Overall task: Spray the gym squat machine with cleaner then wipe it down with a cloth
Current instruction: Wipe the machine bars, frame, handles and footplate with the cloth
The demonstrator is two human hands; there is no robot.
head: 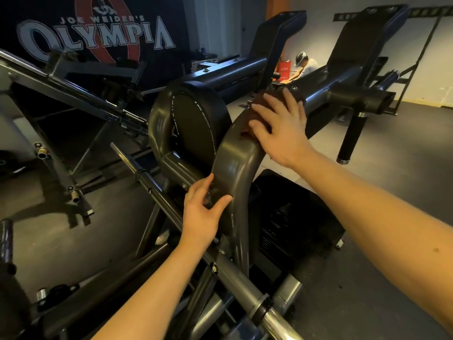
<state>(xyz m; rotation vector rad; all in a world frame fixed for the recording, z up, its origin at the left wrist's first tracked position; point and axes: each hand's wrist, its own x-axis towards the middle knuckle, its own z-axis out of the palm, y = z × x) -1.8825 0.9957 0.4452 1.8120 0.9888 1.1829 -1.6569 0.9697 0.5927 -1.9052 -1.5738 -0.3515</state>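
Observation:
The squat machine fills the view, with a curved grey steel arm (232,165) bending up beside a round black pad (196,123). My right hand (279,128) lies flat with spread fingers on a brown cloth (259,100), pressing it against the upper part of the curved arm. Most of the cloth is hidden under the hand. Lower down, my left hand (203,214) rests against the same arm, thumb on its front face and fingers reaching behind it. No spray bottle is in view.
A chrome bar (245,273) runs diagonally below my left hand. Black shoulder pads (277,33) rise at the back. A black footplate (294,217) lies on the floor at right. A person (304,65) sits far back by the wall.

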